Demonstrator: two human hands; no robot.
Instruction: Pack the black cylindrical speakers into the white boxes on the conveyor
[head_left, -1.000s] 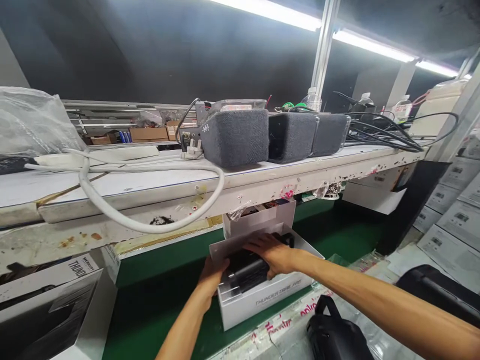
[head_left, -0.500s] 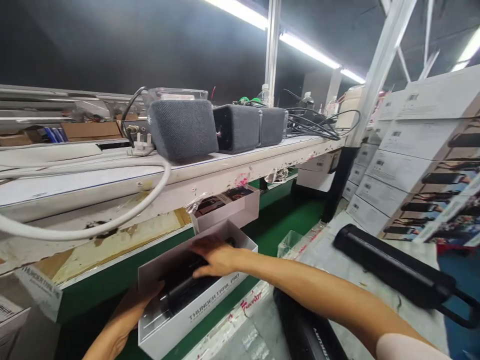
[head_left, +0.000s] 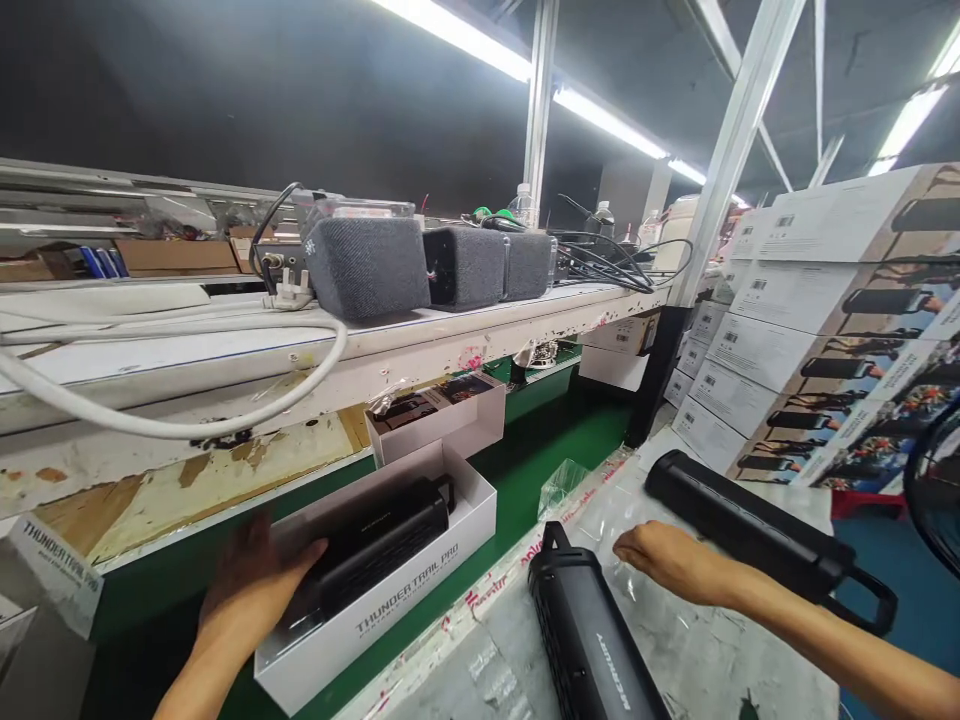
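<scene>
A white open box (head_left: pixel 420 600) printed THUNDER TRAIL PRO lies on the green surface, with a black speaker (head_left: pixel 386 540) inside it. My left hand (head_left: pixel 259 580) is at the box's left end, thumb over the rim near the speaker, fingers apart and blurred. Over the plastic-covered table, my right hand (head_left: pixel 652 560) hovers with its fingers drawn together; whether anything is in them is hidden. It is between two more black speakers: one marked MERKURY (head_left: pixel 592 630) at the bottom, the other (head_left: pixel 750 520) to the right.
Grey fabric speakers (head_left: pixel 367 265), a white cable (head_left: pixel 300 400) and black cables lie on the shelf (head_left: pixel 450 340) above. Another open box (head_left: pixel 450 425) stands behind. Stacked white boxes (head_left: pixel 772 300) rise at right, beside a metal post (head_left: pixel 739 140).
My right hand has left the speaker in the box and moved right, over the table. My left hand stays at the box's left end, its thumb now over the rim. The view has shifted slightly.
</scene>
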